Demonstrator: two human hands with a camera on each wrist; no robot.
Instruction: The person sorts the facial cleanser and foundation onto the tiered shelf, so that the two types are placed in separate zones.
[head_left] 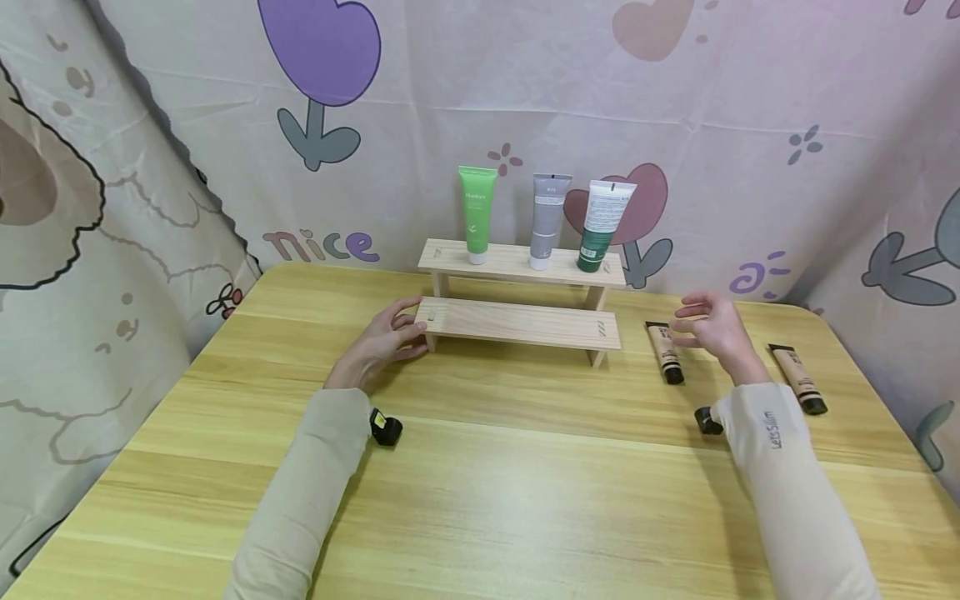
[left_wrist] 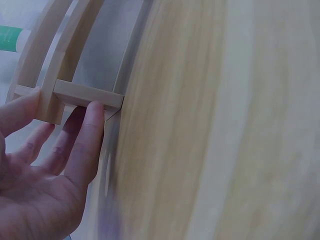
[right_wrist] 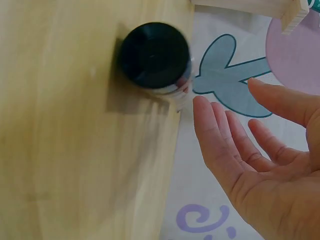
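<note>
A two-step wooden shelf (head_left: pixel 517 323) stands at the back of the table. On its upper step stand a green tube (head_left: pixel 477 213), a grey tube (head_left: pixel 547 219) and a white-and-green tube (head_left: pixel 602 225). My left hand (head_left: pixel 384 340) rests with straight fingers (left_wrist: pixel 85 142) against the left end of the lower step (left_wrist: pixel 82 95). My right hand (head_left: pixel 712 327) hovers with relaxed fingers (right_wrist: pixel 220 145) just above a beige tube with a black cap (head_left: pixel 664 352), holding nothing. The black cap (right_wrist: pixel 154 56) shows end-on in the right wrist view. A second beige tube (head_left: pixel 799 379) lies further right.
The wooden table (head_left: pixel 480 483) is backed by a patterned cloth (head_left: pixel 225 125) with flowers and the word "nice". Its right edge runs close to the second beige tube. Small black wrist devices (head_left: pixel 386 428) sit at both sleeves.
</note>
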